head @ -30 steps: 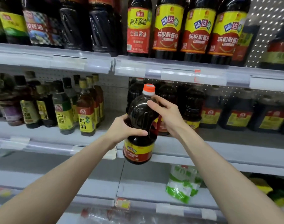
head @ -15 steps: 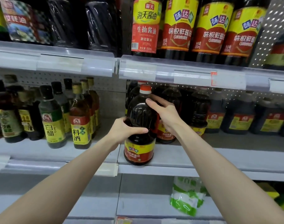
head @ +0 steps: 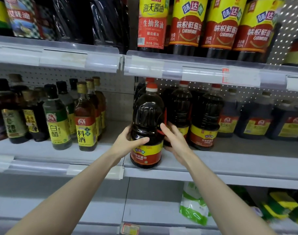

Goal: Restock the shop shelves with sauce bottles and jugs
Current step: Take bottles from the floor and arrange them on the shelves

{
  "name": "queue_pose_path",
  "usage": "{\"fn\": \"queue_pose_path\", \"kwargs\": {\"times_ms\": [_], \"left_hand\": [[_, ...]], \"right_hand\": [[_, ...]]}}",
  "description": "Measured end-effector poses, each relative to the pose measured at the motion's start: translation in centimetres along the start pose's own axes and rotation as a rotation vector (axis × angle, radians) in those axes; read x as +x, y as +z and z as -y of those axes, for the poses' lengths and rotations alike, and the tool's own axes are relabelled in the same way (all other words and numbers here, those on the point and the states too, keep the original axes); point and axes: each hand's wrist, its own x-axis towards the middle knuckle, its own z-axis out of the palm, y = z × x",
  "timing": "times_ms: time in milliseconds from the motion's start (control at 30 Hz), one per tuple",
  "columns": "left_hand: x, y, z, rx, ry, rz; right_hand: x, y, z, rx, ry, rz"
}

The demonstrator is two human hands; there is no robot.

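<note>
A large dark soy sauce jug (head: 147, 116) with a red-and-white cap and a yellow-red label stands upright at the front edge of the middle shelf (head: 229, 161). My left hand (head: 128, 141) grips its lower body from the left, with the thumb lying across the front just above the label. My right hand (head: 174, 139) is at the jug's right side by the red handle, its fingers nearly straight and touching it. Matching jugs (head: 205, 116) stand behind and to the right.
Smaller vinegar and cooking wine bottles (head: 85, 119) fill the left half of the middle shelf. Tall soy sauce bottles (head: 187, 24) line the upper shelf, whose price rail (head: 178, 70) hangs just above the jug's cap. A green-white bag (head: 194, 209) lies on the lower shelf.
The jug has moved up and in from the air in front of the shelf and now stands on it. My right hand slid from the jug's neck down to its side.
</note>
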Motion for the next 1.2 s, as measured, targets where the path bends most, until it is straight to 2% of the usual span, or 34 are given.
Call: {"fn": "queue_pose_path", "kwargs": {"times_ms": [233,667,867,1000,1100,1200], "left_hand": [[-1.5,0.1,3.6,-0.016,-0.064,0.055],[-0.9,-0.2,6.3,-0.029,-0.063,-0.018],[-1.0,0.1,6.1,0.000,-0.054,-0.045],[-1.2,0.9,6.2,0.073,-0.031,-0.123],[-1.3,1.1,6.0,0.119,-0.027,-0.132],[-1.0,0.4,5.4,0.092,-0.070,-0.026]], "right_hand": [[-1.3,0.5,-3.8,0.033,0.022,0.015],[-1.1,0.7,-6.0,0.051,0.016,-0.013],[-0.9,0.7,-6.0,0.017,0.027,0.044],[-0.7,0.4,-5.6,0.029,0.068,0.102],[-0.6,0.7,-5.9,0.051,0.075,0.036],[-0.6,1.2,-6.9,0.007,0.075,-0.092]]}}
